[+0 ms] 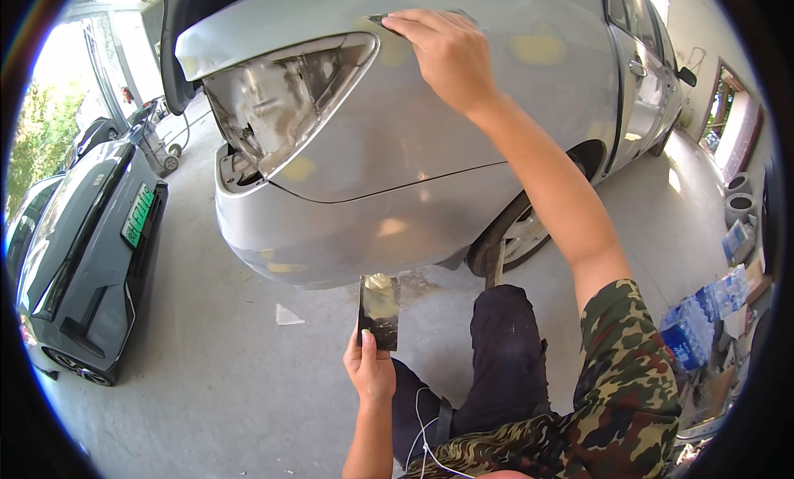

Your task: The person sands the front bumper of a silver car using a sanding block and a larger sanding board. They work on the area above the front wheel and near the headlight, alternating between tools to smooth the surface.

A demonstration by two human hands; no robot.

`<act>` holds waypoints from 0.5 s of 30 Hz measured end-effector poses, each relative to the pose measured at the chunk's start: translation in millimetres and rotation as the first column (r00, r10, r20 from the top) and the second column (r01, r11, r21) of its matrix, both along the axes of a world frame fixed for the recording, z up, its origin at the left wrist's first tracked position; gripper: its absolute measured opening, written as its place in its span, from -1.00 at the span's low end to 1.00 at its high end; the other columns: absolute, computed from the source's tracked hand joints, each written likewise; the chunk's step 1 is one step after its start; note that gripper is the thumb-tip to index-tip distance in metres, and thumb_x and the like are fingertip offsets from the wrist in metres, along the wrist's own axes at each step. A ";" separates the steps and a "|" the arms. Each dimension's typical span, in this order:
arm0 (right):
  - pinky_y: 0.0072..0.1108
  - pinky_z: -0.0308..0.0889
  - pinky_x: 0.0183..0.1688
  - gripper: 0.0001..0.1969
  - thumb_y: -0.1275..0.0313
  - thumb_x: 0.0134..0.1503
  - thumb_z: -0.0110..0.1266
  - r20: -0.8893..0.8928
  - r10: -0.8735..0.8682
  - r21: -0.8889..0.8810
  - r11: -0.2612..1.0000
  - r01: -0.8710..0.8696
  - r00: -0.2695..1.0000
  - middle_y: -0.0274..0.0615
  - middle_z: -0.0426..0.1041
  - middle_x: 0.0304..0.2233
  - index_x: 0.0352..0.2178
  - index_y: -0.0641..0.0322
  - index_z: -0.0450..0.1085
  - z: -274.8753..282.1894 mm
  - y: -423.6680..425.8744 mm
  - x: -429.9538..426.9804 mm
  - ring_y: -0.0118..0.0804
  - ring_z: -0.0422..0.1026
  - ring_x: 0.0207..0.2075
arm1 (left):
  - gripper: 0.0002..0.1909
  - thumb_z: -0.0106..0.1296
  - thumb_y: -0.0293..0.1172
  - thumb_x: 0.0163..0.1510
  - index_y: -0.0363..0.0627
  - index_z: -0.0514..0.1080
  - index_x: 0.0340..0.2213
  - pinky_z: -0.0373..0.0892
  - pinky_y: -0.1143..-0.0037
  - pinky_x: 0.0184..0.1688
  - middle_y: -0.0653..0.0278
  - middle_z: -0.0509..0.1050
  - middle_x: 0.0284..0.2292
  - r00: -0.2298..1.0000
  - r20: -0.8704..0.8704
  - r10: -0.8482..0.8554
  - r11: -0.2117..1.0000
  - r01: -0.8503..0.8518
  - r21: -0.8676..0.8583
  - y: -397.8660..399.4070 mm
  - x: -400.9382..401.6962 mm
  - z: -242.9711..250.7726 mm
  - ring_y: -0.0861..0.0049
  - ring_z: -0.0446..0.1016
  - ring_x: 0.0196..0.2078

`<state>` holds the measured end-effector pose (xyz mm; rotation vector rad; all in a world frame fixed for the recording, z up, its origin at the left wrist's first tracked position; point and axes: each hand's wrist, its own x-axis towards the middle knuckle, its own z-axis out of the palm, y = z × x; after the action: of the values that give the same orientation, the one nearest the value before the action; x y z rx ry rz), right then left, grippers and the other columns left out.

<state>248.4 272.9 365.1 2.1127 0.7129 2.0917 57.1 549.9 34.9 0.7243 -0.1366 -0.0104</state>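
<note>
My left hand [372, 370] grips a dark flat rectangular plate [379, 333] low in front of the bumper, thumb on its face. A mound of pale yellow body filler [379, 286] sits at the plate's far end, with a smear below it. My right hand [456, 57] is up at the silver car's rear quarter panel [428, 122], holding a thin dark spreader [376, 20], mostly hidden by the fingers, against or very near the surface. Just under that hand lies a yellowish filler patch [394, 52]. Another patch [538, 44] shows farther right.
Left of my right hand is the bare tail-light recess [267, 100]. Below it curves the rear bumper [298, 231]. A grey car [80, 262] stands at left. A rear wheel [524, 237], wrapped bottle packs [691, 330] and buckets [740, 206] are at right. White cords hang by my lap.
</note>
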 end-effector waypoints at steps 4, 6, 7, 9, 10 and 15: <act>-0.35 0.52 -0.11 -0.71 0.62 0.18 0.18 -0.027 -0.040 0.014 0.999 0.040 0.999 -0.43 0.70 -0.14 -0.14 0.03 0.69 9.7 1.6 8.4 -0.15 0.63 -0.18 | -0.68 0.01 -0.41 0.47 -0.39 0.47 0.11 0.50 0.45 0.14 0.15 0.61 0.03 1.000 -0.003 0.006 1.000 -0.006 -0.005 2.7 -3.3 -1.7 0.49 0.61 0.05; -0.35 0.53 -0.09 -0.69 0.62 0.17 0.18 -0.028 -0.016 0.009 1.000 0.017 0.999 -0.41 0.70 -0.13 -0.13 0.03 0.70 10.2 2.4 12.2 -0.16 0.63 -0.16 | -0.68 0.01 -0.41 0.47 -0.39 0.47 0.12 0.50 0.45 0.14 0.15 0.61 0.03 1.000 -0.011 0.009 1.000 -0.009 -0.002 3.9 -4.1 -4.2 0.49 0.61 0.05; -0.34 0.53 -0.09 -0.68 0.62 0.16 0.18 -0.032 -0.004 0.014 1.000 0.004 0.999 -0.40 0.70 -0.13 -0.12 0.03 0.70 8.8 2.7 13.8 -0.16 0.63 -0.16 | -0.63 -0.02 -0.42 0.48 -0.42 0.41 0.18 0.47 0.42 0.19 0.11 0.58 0.08 1.000 0.007 -0.008 1.000 0.008 0.007 4.8 -4.0 -5.6 0.45 0.58 0.10; -0.35 0.53 -0.07 -0.67 0.63 0.14 0.17 -0.008 0.008 -0.006 1.000 -0.008 1.000 -0.39 0.70 -0.13 -0.12 0.05 0.69 1.3 3.6 15.3 -0.16 0.64 -0.13 | -0.52 -0.08 -0.43 0.50 -0.50 0.30 0.31 0.41 0.38 0.29 0.03 0.51 0.19 0.998 0.050 -0.042 0.999 0.040 0.029 6.5 -3.3 -7.9 0.37 0.52 0.21; -0.35 0.54 -0.06 -0.67 0.63 0.13 0.17 0.001 0.015 -0.014 1.000 -0.015 1.000 -0.38 0.70 -0.13 -0.11 0.06 0.69 -3.9 4.3 16.0 -0.16 0.64 -0.12 | -0.52 -0.08 -0.42 0.51 -0.50 0.30 0.31 0.41 0.37 0.29 0.03 0.51 0.19 0.998 0.040 -0.050 0.998 0.049 0.028 5.8 -3.2 -8.8 0.37 0.52 0.21; -0.34 0.52 0.04 -0.74 0.57 0.16 0.18 0.038 -0.008 -0.053 0.999 0.010 0.999 -0.34 0.70 -0.13 -0.15 0.12 0.69 -38.9 4.1 9.7 -0.19 0.65 -0.07 | -0.51 -0.08 -0.41 0.51 -0.51 0.29 0.32 0.41 0.38 0.29 0.03 0.51 0.19 0.997 0.040 -0.072 0.997 0.071 0.030 4.3 -6.8 -9.7 0.37 0.52 0.21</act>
<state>258.1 277.0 326.1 2.0396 0.7446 2.0790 50.4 554.3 25.1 0.7480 -0.2016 -0.0660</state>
